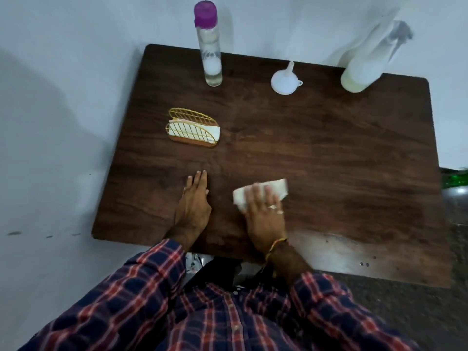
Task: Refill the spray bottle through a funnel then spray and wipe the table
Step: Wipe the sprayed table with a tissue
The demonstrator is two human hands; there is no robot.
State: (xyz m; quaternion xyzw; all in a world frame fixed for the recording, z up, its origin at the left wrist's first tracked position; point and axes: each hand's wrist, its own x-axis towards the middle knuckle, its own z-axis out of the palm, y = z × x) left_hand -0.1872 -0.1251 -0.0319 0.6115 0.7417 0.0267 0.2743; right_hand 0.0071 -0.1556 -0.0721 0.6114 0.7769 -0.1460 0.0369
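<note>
dark wooden table (329, 153) held two bottles, one funnel (283, 82) and one napkin holder (193, 129) beyond both hands; right hand (264, 211) pressed one tissue (253, 192) flat, left hand (193, 201) lay open beside it; spray bottle (367, 64) far right, blurred, perhaps full.

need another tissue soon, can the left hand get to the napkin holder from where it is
Probably yes. The left hand lies flat on the table, holding nothing, and the napkin holder stands just beyond its fingertips with only bare wood between. The right hand presses the tissue off to the side.
</note>
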